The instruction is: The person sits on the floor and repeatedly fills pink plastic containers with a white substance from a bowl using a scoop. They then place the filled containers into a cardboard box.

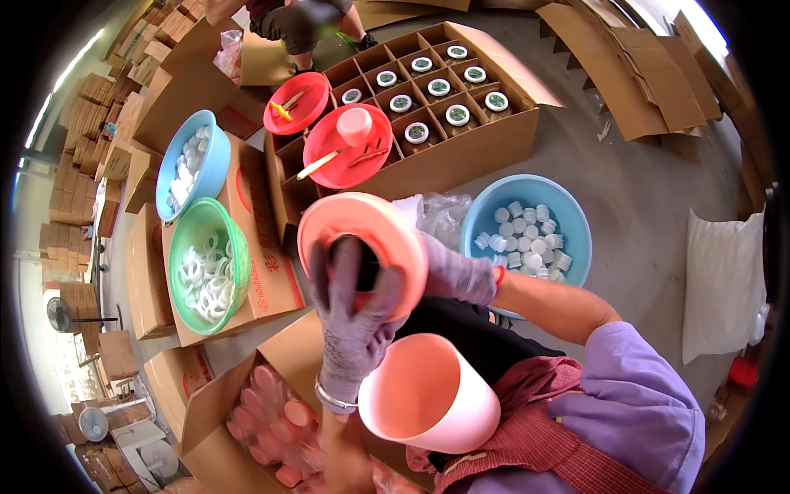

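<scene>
Warehouse floor, grey, with cardboard stacked along the left edge of the frame. At mid-frame a pink round piece (pixel 399 239) is up in the air between two gloved hands. Right hand (pixel 462 273) appears to grip it at the right-hand side of its rim, fingertips hidden behind; left hand (pixel 354 309) has its fingers spread over the dark central opening, blurred, and whether they pinch anything I cannot tell. Step in hand, my reading: working at that opening with the left fingers while the right steadies the rim. Next move would seem to call for a firm right hold and for the left fingers to settle squarely at the opening. Pose: left forearm rises from the lower edge, back of the hand to the camera, fingers pointing up; right forearm slants in from the right, below a purple sleeve (pixel 634 395). Just below the hands, a pink tapered container (pixel 469 412) lies tilted at the lap, mouth facing up and left. Farther out: green basin (pixel 241 251) of white rings (pixel 210 280) at left, blue basin (pixel 494 200) of white caps (pixel 531 239) right of centre, divided carton (pixel 485 148) with lidded jars (pixel 439 87) at upper centre.
</scene>
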The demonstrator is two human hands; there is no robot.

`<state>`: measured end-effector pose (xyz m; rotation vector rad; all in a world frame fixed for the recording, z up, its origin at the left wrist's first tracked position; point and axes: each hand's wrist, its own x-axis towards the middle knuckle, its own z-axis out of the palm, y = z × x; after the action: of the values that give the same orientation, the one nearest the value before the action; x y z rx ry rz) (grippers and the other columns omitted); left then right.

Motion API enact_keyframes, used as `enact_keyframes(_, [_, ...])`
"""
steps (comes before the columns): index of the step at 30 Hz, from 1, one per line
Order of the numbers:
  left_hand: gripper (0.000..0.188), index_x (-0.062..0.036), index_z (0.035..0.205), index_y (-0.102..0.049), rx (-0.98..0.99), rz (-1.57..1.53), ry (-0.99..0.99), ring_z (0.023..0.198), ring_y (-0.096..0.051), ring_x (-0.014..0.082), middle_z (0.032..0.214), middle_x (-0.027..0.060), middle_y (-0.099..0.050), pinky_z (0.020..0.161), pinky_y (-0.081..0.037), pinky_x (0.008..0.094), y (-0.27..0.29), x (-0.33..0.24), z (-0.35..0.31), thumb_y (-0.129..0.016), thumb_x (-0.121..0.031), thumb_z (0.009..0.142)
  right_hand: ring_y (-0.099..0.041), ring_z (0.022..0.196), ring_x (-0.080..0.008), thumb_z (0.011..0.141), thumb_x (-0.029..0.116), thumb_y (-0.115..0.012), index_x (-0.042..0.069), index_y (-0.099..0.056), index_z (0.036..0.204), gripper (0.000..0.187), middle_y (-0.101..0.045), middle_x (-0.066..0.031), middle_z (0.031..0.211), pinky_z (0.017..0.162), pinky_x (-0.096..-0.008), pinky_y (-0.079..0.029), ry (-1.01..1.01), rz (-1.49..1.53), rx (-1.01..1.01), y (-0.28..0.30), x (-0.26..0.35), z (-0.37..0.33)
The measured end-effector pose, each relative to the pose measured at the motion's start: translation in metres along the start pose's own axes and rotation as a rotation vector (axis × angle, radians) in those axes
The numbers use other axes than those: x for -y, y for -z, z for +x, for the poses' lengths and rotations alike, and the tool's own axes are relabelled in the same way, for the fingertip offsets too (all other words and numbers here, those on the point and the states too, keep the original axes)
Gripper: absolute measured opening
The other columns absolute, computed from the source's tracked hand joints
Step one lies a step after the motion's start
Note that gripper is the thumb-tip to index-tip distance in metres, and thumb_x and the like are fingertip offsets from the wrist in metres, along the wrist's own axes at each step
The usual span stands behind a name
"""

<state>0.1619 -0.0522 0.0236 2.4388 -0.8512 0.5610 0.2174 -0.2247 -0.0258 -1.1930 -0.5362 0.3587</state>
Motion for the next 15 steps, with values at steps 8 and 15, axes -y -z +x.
enact_keyframes(8, [0.028, -0.0151, 0.117, -0.068, 0.211, -0.066, 0.2, 0.125, -0.047, 0.0396, 0.137, 0.0148, -0.052, 0.109, -0.036, 0.0516, -0.022, 0.027, -0.003, -0.059, -0.013, 0.09, -0.071, 0.08, -0.0329, 0.091, 0.049, -0.052, 0.004, -0.069, 0.095, 0.049, -0.071, -0.0177, 0.087, 0.077, -0.0414, -0.056, -0.332, -1.344, -0.239, 0.162, 0.002, 0.037])
enact_keyframes(15, [0.043, -0.0081, 0.133, -0.056, 0.337, 0.074, 0.26, 0.115, -0.057, 0.0345, 0.139, 0.0185, -0.05, 0.098, -0.045, 0.0465, -0.108, 0.166, 0.03, -0.054, -0.021, 0.092, -0.068, 0.097, -0.0315, 0.089, 0.035, -0.056, 0.007, -0.068, 0.105, 0.035, -0.068, -0.0171, 0.109, 0.079, -0.0452, -0.053, -0.671, -1.996, -0.42, 0.299, -0.057, 0.103])
